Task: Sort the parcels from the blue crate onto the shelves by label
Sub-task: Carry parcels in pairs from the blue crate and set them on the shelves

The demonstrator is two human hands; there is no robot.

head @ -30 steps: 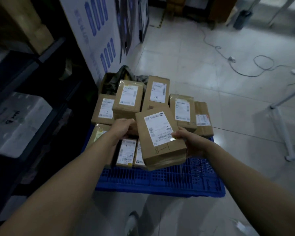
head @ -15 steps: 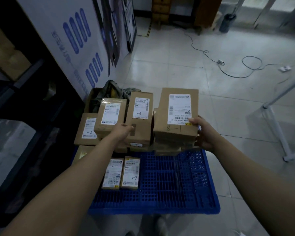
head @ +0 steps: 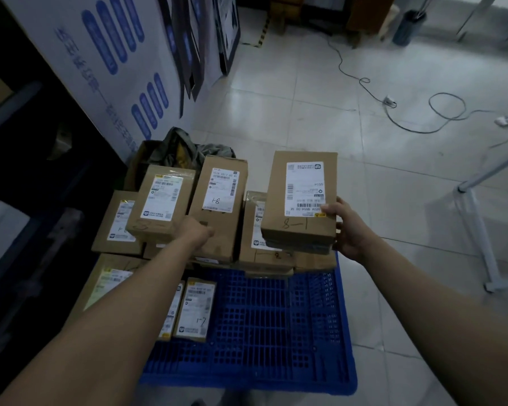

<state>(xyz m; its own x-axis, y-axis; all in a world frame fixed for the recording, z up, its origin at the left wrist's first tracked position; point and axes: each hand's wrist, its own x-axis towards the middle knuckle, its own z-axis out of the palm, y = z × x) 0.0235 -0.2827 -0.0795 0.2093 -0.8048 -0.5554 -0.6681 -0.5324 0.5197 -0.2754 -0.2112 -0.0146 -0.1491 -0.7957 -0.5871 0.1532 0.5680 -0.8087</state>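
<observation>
Right hand [head: 348, 230]: fingers clamped on the near right corner of the "8-1" parcel [head: 301, 197], held above the blue crate [head: 276, 332] at 1 o'clock. Left hand [head: 195, 232]: fingers curled against stacked parcels [head: 217, 206] at 11 o'clock; grip cannot be determined.

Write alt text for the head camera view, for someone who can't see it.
A person's right hand holds a brown cardboard parcel marked "8-1" above a blue plastic crate of labelled parcels, while the left hand grips another upright brown cardboard parcel in the stack.
</observation>
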